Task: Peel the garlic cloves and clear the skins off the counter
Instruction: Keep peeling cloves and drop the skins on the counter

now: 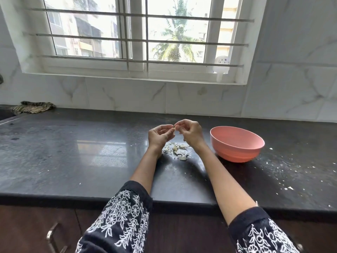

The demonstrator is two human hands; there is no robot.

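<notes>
Fingers of both hands pinch one garlic clove (174, 127) above the desk (73, 152).

Left hand (160, 136) steadies the small pale clove, probably so the right hand (190, 133) can pick its skin away. Below them at frame centre lies a heap of papery white skins (176, 151), with a pink bowl (237, 145) just right, its contents hidden.
</notes>
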